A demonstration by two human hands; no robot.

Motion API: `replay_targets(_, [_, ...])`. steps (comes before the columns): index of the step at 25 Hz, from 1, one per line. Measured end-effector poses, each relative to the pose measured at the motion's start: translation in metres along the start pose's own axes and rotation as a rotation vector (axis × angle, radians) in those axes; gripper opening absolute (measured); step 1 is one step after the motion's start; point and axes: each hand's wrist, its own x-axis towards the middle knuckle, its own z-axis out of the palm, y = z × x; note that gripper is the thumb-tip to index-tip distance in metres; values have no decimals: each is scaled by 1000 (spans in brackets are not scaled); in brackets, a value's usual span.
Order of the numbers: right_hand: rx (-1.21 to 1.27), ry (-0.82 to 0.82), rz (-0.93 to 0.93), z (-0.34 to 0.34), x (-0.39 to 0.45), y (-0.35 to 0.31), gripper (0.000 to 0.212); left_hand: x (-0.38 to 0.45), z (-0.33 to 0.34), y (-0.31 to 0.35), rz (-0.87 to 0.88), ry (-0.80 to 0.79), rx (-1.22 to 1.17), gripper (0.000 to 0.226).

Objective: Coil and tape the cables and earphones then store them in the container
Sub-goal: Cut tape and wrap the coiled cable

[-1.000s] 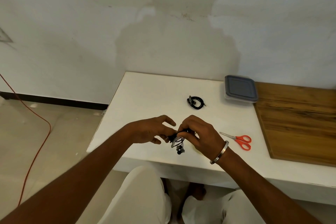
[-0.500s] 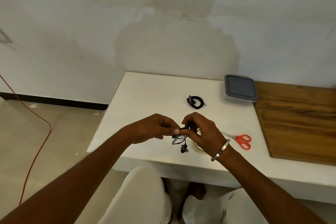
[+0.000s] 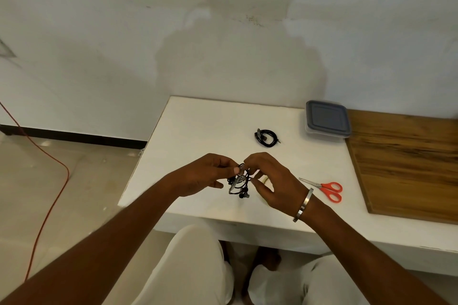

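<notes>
Black earphones [image 3: 239,183] hang in a loose coil between my two hands above the white table [image 3: 198,136]. My left hand [image 3: 205,173] pinches the top of the coil with thumb and forefinger. My right hand [image 3: 270,178] grips the coil from the right, fingers curled over it; an earbud dangles below. A roll of clear tape [image 3: 264,181] lies on the table, mostly hidden behind my right hand. A second black cable [image 3: 266,138], coiled, lies farther back. The clear container with a grey lid [image 3: 327,119] stands shut at the back right.
Orange-handled scissors [image 3: 327,188] lie to the right of my right hand. A wooden board [image 3: 406,163] covers the surface to the right. An orange cord [image 3: 49,181] runs over the floor at the left. My knees are under the table's front edge.
Both hands have lifted the earphone coil slightly up and away from me. My right fingers have shifted over the coil, and the tape roll shows more behind that hand.
</notes>
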Motion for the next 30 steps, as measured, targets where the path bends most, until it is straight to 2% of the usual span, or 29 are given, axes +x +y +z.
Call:
replay_targets(4, [-8, -26, -30, 1, -3, -2, 30, 0, 0, -2, -7, -15, -26, 18])
replay_targets(14, [-111, 86, -26, 9, 0, 1, 21, 0, 3, -4, 9, 5, -10, 23])
replay_targets(22, [-114, 104, 57, 1, 6, -8, 32, -3, 7, -3, 31, -20, 69, 23])
replay_targets(27, [-1, 119, 214, -4, 12, -9, 13, -6, 14, 2, 40, -60, 89, 17])
replay_targets(30, [3, 116, 251, -5, 14, -11, 14, -7, 22, 5, 70, -37, 130, 32])
